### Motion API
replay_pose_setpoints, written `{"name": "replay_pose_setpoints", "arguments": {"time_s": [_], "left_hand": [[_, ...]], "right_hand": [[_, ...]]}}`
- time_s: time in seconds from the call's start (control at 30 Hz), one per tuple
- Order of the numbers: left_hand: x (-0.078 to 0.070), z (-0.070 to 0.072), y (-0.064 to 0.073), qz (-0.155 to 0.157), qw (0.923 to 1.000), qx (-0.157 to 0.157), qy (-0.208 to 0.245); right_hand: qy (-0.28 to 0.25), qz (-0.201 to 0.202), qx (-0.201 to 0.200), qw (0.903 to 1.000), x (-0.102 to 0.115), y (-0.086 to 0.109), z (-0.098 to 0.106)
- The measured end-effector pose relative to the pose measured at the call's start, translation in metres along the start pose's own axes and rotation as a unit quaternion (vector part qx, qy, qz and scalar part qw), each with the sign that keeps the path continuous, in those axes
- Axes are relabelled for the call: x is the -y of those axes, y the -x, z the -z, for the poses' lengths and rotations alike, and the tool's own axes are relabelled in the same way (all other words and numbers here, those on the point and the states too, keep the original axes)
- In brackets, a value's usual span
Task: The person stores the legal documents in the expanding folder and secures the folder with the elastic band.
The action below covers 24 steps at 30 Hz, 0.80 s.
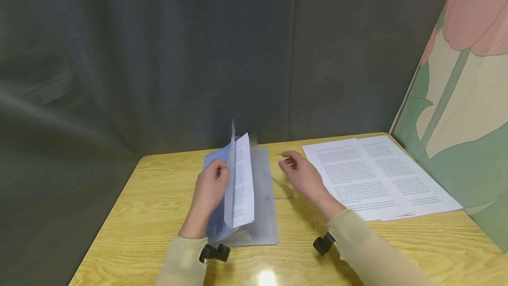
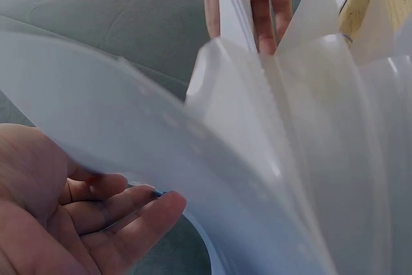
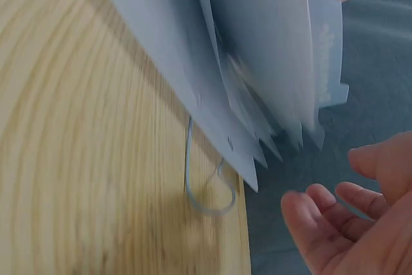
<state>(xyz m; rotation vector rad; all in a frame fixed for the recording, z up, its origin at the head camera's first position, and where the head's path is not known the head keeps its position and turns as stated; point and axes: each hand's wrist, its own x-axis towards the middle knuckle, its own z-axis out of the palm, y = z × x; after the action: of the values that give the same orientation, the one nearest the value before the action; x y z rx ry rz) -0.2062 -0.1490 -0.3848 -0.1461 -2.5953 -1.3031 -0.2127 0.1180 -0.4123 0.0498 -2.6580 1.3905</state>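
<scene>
A translucent plastic expanding file folder [image 1: 267,206] lies on the table with its pockets fanned apart. My left hand [image 1: 212,184] pinches the edge of its raised bluish cover and leaves [image 2: 161,127]; the thumb is partly hidden behind the plastic in the left wrist view. Printed paper [image 1: 243,180] stands tilted among the leaves. To the folder's right, my right hand [image 1: 303,174] hovers with loosely bent fingers and holds nothing. The right wrist view shows its fingers [image 3: 302,214] apart from the pocket tabs. A thin grey elastic cord [image 3: 188,165] loops from the folder's edge.
Two printed stacks or sheets [image 1: 345,175] overlap on the right side of the wooden table [image 1: 151,206]. A dark grey curtain [image 1: 214,56] hangs behind the table. A panel with a tulip pattern [image 1: 472,114] stands along the right edge.
</scene>
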Motion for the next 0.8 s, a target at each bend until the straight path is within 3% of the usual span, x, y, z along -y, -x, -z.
{"name": "replay_pose_setpoints", "arguments": {"time_s": [0.47,0.8], "left_hand": [[0.000,0.001,0.000,-0.004,1.0000,0.000,0.006],[0.000,0.002,0.000,-0.004,1.0000,-0.003,0.009]], "right_hand": [[0.090,0.019,0.000,0.9958,-0.028,0.005,0.041],[0.133,-0.006,-0.015,0.9910,-0.048,0.008,0.068]]}}
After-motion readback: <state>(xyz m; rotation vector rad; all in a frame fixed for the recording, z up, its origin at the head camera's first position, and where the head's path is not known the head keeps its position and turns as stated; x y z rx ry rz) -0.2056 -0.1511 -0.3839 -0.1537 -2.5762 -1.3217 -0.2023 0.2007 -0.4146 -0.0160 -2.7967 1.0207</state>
